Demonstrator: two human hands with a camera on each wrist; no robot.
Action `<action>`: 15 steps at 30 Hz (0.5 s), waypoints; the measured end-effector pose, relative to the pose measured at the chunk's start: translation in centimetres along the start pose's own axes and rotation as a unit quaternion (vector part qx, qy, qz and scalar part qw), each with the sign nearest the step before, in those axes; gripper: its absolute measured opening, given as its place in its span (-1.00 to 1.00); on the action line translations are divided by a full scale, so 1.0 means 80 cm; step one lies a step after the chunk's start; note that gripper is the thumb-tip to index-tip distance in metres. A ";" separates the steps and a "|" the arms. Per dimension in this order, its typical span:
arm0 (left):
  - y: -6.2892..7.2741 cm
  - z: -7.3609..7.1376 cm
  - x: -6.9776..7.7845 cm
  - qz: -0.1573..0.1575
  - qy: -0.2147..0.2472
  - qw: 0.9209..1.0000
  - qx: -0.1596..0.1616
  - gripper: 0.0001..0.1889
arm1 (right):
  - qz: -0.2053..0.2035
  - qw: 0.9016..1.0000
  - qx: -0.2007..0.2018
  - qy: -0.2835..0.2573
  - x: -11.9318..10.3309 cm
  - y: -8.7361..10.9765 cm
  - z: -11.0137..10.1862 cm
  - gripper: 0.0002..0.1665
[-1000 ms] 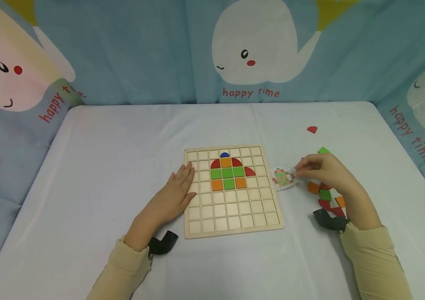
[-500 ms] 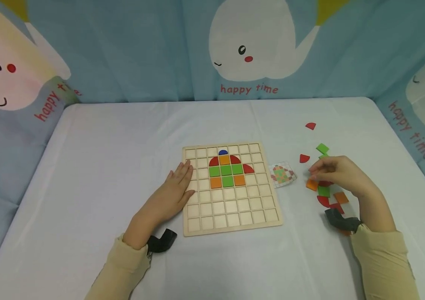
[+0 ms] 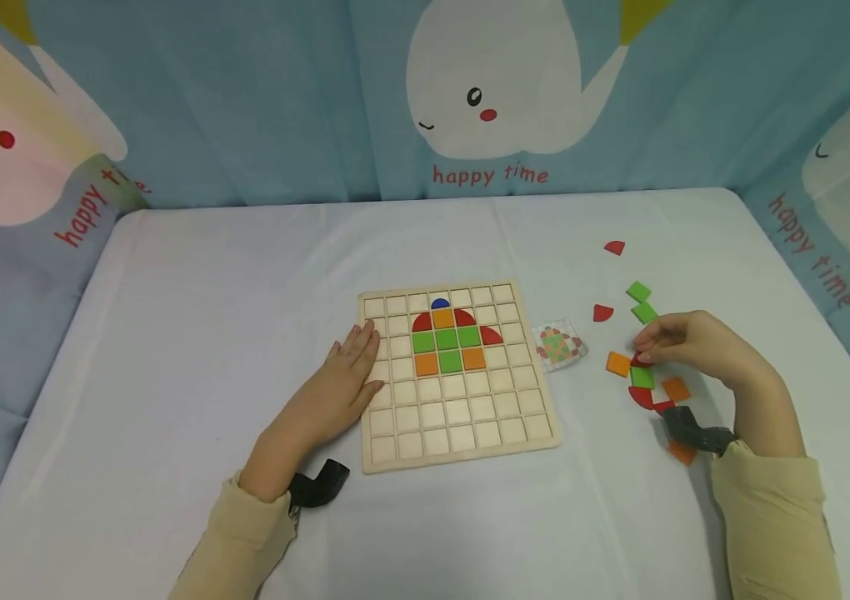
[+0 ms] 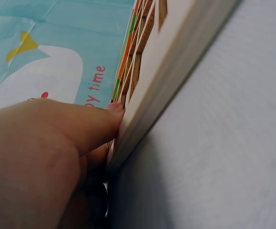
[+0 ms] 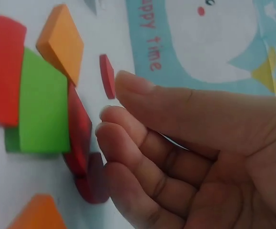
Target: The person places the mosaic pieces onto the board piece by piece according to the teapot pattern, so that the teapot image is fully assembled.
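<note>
We've got a blue whale-print curtain [image 3: 305, 100] behind the white-covered worktop [image 3: 230, 275]. Pattern card [image 3: 558, 343] lies just beside the right edge of the grid board [image 3: 455, 417]. Two green tiles [image 3: 638, 292] and two red quarter tiles [image 3: 603, 312] sit farther back. From the head view, the right black wrist mount [image 3: 695, 431] blocks part of an orange tile [image 3: 682, 452] for us.

Board is between the hands, nearer the left, with blue, red, orange and green pieces in its upper cells. Left hand [image 3: 342, 367]: fingers straight, laid on the board's left edge, thumb at the rim. Right hand [image 3: 702, 343]: fingers loosely bent, thumb and fingertips apart, over the loose pieces. By those fingertips is a red tile [image 3: 638, 361], partly hidden by them, next to a green square [image 3: 642, 378]; we can't tell if it's touched.
</note>
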State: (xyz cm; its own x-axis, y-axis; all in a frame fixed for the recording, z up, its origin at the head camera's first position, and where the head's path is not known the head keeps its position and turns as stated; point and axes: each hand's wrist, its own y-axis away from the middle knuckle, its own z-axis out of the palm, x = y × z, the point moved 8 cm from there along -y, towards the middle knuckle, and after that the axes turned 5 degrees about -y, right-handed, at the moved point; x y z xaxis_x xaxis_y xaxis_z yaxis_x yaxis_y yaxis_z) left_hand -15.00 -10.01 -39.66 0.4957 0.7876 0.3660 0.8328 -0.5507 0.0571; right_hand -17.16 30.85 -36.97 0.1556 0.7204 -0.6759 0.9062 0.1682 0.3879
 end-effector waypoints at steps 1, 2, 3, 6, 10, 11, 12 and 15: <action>0.000 0.000 0.000 0.001 0.001 1.000 0.000 -0.34 | 0.001 1.000 -0.003 0.001 0.002 0.001 0.000 -0.71; 0.001 0.001 0.000 0.001 0.002 1.000 -0.001 -0.34 | 0.003 1.000 -0.006 0.004 0.004 0.002 0.001 -0.71; 0.002 0.001 0.000 0.001 0.003 1.000 -0.001 -0.34 | 0.005 1.000 -0.009 0.008 0.005 0.002 0.001 -0.71; 0.002 0.002 0.000 0.003 0.003 1.000 0.002 -0.34 | 0.010 1.000 -0.020 0.020 0.010 0.004 0.001 -0.74; 0.000 0.002 0.000 0.004 0.001 1.000 0.003 -0.34 | 0.029 0.998 -0.043 0.042 0.018 0.006 0.001 -0.76; 0.000 0.002 0.000 0.004 0.000 1.000 0.004 -0.34 | 0.036 0.997 -0.049 0.049 0.020 0.007 0.002 -0.77; 0.000 0.002 0.000 0.003 0.001 1.000 0.003 -0.34 | 0.040 0.996 -0.054 0.055 0.021 0.007 0.002 -0.77; 0.000 0.001 0.000 0.002 -0.001 1.000 0.002 -0.34 | 0.050 0.995 -0.060 0.067 0.025 0.006 0.003 -0.79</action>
State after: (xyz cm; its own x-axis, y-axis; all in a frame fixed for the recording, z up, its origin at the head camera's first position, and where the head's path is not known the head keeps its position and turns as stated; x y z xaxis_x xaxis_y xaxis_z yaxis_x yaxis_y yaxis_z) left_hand -15.02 -9.99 -39.76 0.4987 0.7861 0.3651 0.8319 -0.5523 0.0528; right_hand -16.34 32.21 -38.28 0.1812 0.8198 -0.5432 0.8343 0.1643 0.5263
